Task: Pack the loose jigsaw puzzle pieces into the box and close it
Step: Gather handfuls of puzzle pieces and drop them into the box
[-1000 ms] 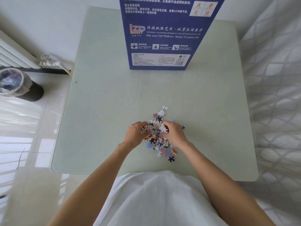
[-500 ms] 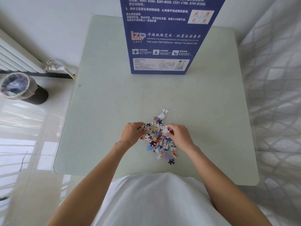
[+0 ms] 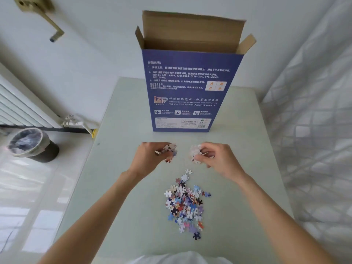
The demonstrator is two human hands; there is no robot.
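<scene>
A tall blue puzzle box (image 3: 190,92) stands upright at the back of the pale green table (image 3: 123,187), its brown top flaps open. A pile of loose jigsaw pieces (image 3: 185,203) lies on the table in front of me. My left hand (image 3: 150,159) is raised above the table between pile and box, fingers curled round a handful of pieces. My right hand (image 3: 217,159) is level with it, a little to the right, and also grips a handful of pale pieces.
A radiator (image 3: 21,109) with a pipe runs along the left wall, and a lined waste bin (image 3: 30,145) stands on the floor beside it. A white patterned curtain (image 3: 308,130) hangs along the table's right edge. A brass window handle (image 3: 43,18) shows at top left.
Both hands lifted out of the pile, each with a handful of pieces, and moved toward the box. My view tilted up, so the box's open top now shows.
</scene>
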